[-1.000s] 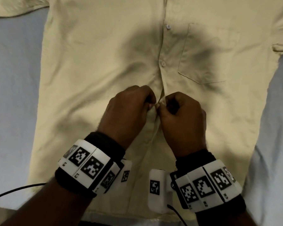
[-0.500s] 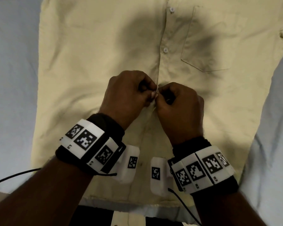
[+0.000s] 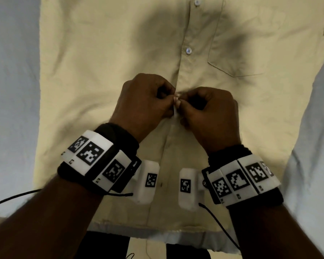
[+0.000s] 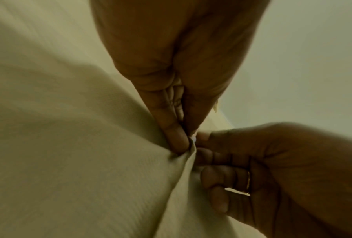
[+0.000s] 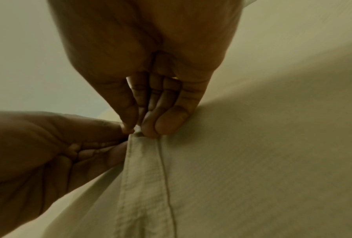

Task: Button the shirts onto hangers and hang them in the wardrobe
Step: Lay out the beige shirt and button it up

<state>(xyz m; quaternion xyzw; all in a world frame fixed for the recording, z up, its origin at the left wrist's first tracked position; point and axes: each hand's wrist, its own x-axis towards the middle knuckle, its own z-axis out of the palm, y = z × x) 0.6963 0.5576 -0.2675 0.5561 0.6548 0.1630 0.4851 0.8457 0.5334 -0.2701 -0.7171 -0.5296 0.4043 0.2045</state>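
Nearest the camera: two forearms, each wrapped in a black wrist band [image 3: 108,161] carrying white blocks printed with black square markers, thin black cables [image 3: 220,224] trailing off toward the body.

Just beyond the bands: left hand [image 3: 144,101] and right hand [image 3: 209,113], knuckles up, curled tight and meeting thumb to thumb over the middle of a pale yellow shirt [image 3: 105,71] spread flat, front up.

Between the fingertips: the shirt's front placket [image 5: 144,169], lifted into a small ridge. Left thumb and forefinger pressed together on the fabric edge from the left side, remaining fingers folded into the palm. Right thumb and forefinger pinching the stitched placket strip from the right side, other fingers [image 4: 217,178] curled beneath, a thin ring [image 4: 248,180] on one of them. A small pale button [image 4: 193,139] just visible at the meeting point of both pinches, touching the fingertips; whether through its hole or not, impossible to tell.

Below the fingers, toward the wrists: placket lying open-looking and loose down to the hem.

Past the fingers: two fastened buttons [image 3: 189,51] in line up the placket, a chest pocket [image 3: 238,53] to their right.

Farthest out, on either side of the shirt: light grey bedsheet [image 3: 13,90] underneath.
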